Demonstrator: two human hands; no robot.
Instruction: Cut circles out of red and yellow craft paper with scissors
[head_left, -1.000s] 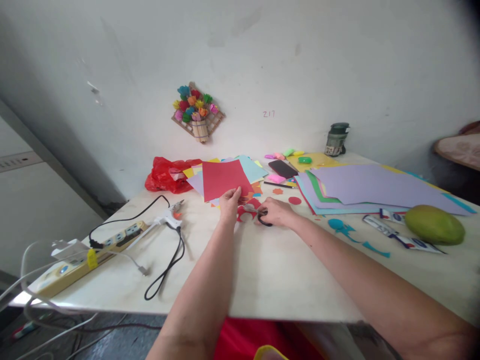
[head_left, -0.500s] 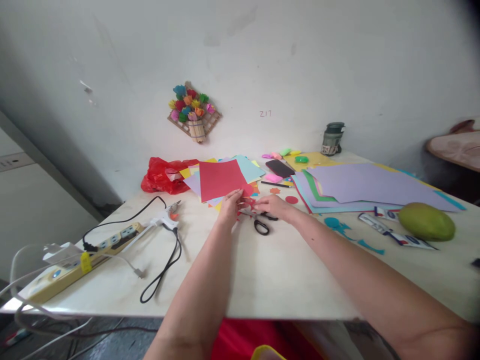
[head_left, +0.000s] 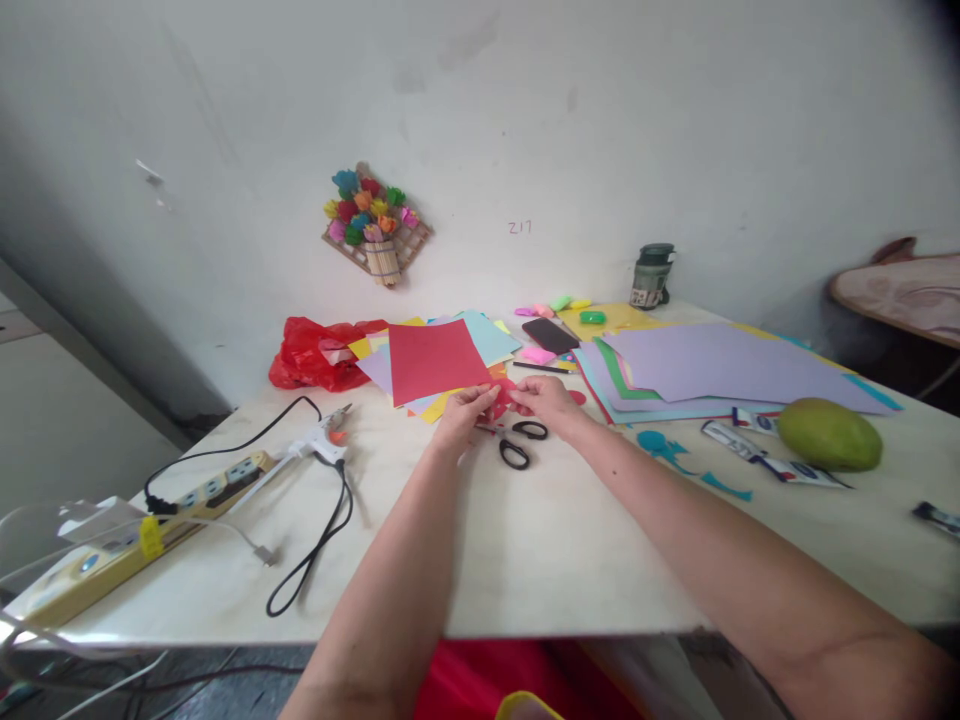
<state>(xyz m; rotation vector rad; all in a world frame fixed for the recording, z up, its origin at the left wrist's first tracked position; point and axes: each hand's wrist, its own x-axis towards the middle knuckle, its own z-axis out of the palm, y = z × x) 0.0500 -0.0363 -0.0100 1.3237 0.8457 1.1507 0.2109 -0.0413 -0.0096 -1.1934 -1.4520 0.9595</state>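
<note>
Red paper in a small cut pc, head view: small red pc is up btwn both hands, near ctr of the table, just off the lower R corner of a lg red sheet. L hand: thumb & fingertips together, clamped on the pc's L side. R hand: thumb & index pinched on its R side. Exact fold/shape of the pc can't be made out, too sm & partly behind fingers. Scissors lie on the tabletop just below the hands, blk handle loops spread & toward R, blades toward L hand, tips hidden by it; neither hand grips the loops. Lg red sheet sits on a fan of mixed-colour sheets, w/ a red plastic bag to its L. Behind R hand: pencil, dk phone, pink packet, & a green packet on yellow paper. Red disc just beside R hand, partly hidden. Stack of lg sheets, lilac on top, is at R; blue scraps in front of it, then wht/blue tubes next to a green fruit. Far L of table: wht glue gun w/ blk cord, & a cream power strip w/ plugs in. Bottle upright at back edge by the wall; flower decoration hangs on the wall, L of handwritten "217".
</note>
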